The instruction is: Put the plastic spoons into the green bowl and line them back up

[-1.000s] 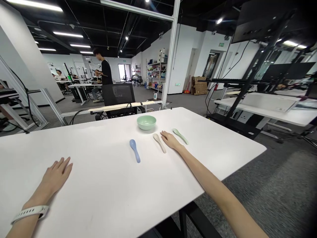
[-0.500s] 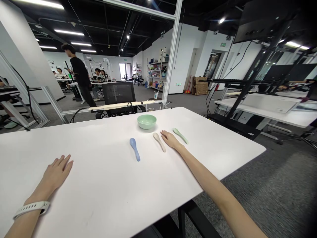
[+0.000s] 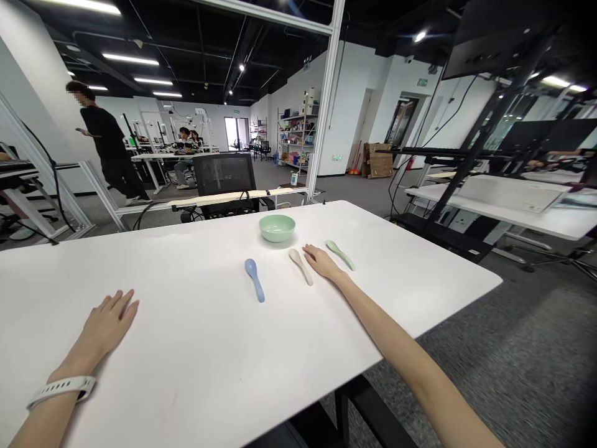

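My left hand [image 3: 106, 330] rests flat on the white table [image 3: 196, 292], fingers spread and touching nothing else, with a white band on its wrist [image 3: 61, 392]. My right hand [image 3: 321, 262] lies palm down between a beige ceramic spoon [image 3: 301, 266] and a pale green spoon [image 3: 340, 255], empty. Its fingertips come very close to the beige spoon. A blue spoon [image 3: 254, 280] lies further left. Behind the spoons stands a pale green bowl [image 3: 277, 228]. Its inside is only partly visible.
A black mesh office chair [image 3: 224, 177] and an aluminium frame [image 3: 324, 106] stand beyond the far table edge. Another white desk [image 3: 504, 196] is at the right. A person [image 3: 105, 140] in black walks at the back left, holding a phone.
The person in black has walked further left across the background. My hands, the spoons and the bowl keep their places, with only a slight shift of the view.
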Demonstrator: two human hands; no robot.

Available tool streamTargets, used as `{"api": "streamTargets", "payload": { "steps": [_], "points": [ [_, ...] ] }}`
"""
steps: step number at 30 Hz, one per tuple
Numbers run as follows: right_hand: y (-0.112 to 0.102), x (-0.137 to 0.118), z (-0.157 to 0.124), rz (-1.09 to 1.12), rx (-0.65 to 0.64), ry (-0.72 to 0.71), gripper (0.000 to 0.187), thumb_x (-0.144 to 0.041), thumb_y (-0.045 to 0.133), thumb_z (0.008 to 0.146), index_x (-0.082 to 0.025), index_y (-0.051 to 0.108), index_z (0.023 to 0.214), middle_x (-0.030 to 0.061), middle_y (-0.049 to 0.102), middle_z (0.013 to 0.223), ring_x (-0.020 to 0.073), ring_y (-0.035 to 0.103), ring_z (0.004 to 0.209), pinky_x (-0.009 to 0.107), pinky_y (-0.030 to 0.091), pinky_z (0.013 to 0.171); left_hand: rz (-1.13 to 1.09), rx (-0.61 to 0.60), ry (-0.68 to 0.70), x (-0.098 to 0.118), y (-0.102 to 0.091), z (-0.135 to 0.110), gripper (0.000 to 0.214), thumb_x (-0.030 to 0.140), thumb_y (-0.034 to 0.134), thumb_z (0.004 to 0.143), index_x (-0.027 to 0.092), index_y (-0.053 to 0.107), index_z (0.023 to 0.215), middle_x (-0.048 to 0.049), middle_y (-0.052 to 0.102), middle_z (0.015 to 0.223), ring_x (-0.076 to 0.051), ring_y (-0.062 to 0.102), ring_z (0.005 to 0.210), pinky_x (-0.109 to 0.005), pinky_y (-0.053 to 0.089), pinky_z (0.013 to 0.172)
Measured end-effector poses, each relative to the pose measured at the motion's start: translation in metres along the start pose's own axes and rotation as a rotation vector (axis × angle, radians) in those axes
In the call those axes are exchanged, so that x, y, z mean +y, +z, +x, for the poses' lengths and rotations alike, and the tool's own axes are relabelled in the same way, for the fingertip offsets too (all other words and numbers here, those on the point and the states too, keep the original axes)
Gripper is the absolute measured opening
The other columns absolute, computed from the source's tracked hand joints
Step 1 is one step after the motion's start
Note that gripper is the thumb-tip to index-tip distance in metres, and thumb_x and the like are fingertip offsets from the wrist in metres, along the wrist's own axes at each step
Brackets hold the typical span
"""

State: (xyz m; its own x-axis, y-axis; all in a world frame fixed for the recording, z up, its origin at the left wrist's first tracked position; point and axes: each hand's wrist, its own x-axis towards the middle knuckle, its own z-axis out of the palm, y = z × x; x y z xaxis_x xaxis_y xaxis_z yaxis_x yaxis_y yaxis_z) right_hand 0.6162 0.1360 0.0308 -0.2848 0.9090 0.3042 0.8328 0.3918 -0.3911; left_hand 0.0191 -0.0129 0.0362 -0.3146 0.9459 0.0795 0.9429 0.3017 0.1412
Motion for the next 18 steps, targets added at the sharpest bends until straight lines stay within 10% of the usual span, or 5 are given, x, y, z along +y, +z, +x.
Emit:
{"api": "streamTargets", "payload": {
  "steps": [18],
  "points": [
    [-0.010, -0.013, -0.003, 0.004, 0.001, 0.046, 0.041, -0.017, 0.046, 0.108, -0.011, 0.073, 0.137, 0.0184, 0.067, 0.151, 0.0266, 0.057, 0.148, 0.038, 0.041, 0.123, -0.009, 0.036, 0.009, -0.006, 0.006, 0.005, 0.078, 0.047, 0.021, 0.104, 0.002, 0.046, 0.162, -0.0254, 0.039, 0.174, -0.045, 0.036, 0.162, -0.064, 0.031, 0.129]
  ]
}}
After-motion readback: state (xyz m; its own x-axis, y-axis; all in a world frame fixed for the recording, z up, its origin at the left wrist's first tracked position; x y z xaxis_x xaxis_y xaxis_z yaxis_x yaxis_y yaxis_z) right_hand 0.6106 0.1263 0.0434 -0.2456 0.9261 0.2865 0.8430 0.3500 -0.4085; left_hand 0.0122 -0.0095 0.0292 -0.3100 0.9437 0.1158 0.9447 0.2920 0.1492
